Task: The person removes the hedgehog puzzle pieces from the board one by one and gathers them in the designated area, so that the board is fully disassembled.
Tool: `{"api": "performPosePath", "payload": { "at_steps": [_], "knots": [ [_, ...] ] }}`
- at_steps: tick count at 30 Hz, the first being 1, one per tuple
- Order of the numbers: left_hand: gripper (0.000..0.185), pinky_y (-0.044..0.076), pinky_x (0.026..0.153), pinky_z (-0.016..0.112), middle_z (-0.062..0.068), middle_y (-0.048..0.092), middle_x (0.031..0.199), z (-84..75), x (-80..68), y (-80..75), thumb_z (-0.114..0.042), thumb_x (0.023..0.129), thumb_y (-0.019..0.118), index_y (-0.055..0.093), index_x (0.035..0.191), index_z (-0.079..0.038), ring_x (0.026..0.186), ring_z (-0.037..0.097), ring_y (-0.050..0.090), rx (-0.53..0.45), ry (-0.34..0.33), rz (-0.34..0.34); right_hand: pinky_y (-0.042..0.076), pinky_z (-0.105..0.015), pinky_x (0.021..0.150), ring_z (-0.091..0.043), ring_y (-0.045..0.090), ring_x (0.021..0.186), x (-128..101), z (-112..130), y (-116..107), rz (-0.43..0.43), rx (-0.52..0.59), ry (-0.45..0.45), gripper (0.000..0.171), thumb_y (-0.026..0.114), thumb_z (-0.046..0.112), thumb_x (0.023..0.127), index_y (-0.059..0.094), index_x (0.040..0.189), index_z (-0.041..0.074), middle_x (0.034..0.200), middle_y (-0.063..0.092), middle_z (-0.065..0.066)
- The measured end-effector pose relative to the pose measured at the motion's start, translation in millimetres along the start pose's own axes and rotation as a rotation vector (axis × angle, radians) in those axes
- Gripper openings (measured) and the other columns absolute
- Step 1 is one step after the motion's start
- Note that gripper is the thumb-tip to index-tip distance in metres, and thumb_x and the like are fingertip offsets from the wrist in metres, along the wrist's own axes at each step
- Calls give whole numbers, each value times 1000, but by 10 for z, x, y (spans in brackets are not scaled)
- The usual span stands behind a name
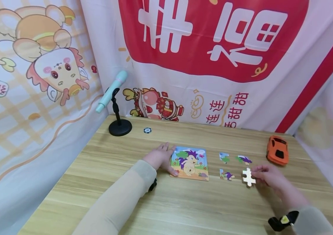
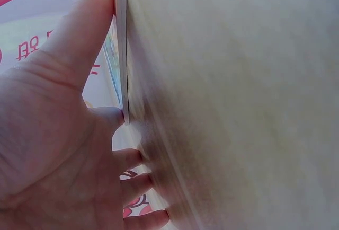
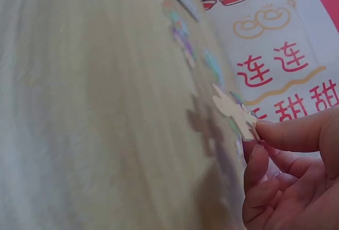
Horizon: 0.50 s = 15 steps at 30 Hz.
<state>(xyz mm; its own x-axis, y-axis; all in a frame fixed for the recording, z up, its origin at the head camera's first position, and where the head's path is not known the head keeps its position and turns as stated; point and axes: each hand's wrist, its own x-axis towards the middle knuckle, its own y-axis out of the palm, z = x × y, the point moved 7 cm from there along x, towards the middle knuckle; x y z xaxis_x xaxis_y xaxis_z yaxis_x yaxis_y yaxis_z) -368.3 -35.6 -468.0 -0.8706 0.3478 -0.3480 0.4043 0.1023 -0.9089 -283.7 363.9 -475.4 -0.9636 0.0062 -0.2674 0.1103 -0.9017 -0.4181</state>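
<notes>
Pinching a puzzle piece [image 1: 249,178], pale side showing, between thumb and fingers of the right hand [image 1: 270,177], just above the tabletop [image 1: 190,205], right of three loose picture pieces [image 1: 228,175] and nearer than an orange toy car [image 1: 277,151]. Resting the left hand [image 1: 161,159], fingers spread, against the left edge of the hedgehog board [image 1: 189,166], left of those pieces.

Plain cream puzzle piece [image 1: 249,177] in the right hand [image 1: 268,176], vivid orange car [image 1: 277,150] beyond it, and purple-haired hedgehog board [image 1: 190,164] at the left hand [image 1: 161,157]!
</notes>
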Motion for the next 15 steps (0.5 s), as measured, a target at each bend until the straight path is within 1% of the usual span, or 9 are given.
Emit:
{"api": "performPosePath", "payload": {
  "at_steps": [2,4,11,15],
  "knots": [
    [132,18,117,52,13,6,164,5,1,-3,-75,55,78,16,160,-24,149,35,8,4,1,-1,49,-28,55,-13,56,62,-1,-24,16,-9,-26,-29,22,65,5,93,60,104,-14,76,63,-1],
    [131,18,117,52,13,6,164,7,-6,-8,-75,55,77,16,160,-24,149,35,8,8,2,-3,47,-28,53,-13,54,60,17,-50,14,-26,-64,-49,22,66,3,92,60,103,-15,73,61,-1],
    [131,17,117,52,13,6,164,9,-12,-10,-75,57,77,15,160,-25,149,35,8,9,4,1,48,-30,56,-19,53,67,67,-85,-13,-87,-166,-12,18,65,4,93,62,103,-11,77,58,-4],
    [131,17,117,52,13,7,165,15,-2,-5,-75,56,77,16,160,-25,149,35,8,8,3,-1,48,-30,58,-20,53,70,89,-73,-25,-109,-241,-28,16,67,6,92,63,100,-8,81,60,-5]
  ]
}}
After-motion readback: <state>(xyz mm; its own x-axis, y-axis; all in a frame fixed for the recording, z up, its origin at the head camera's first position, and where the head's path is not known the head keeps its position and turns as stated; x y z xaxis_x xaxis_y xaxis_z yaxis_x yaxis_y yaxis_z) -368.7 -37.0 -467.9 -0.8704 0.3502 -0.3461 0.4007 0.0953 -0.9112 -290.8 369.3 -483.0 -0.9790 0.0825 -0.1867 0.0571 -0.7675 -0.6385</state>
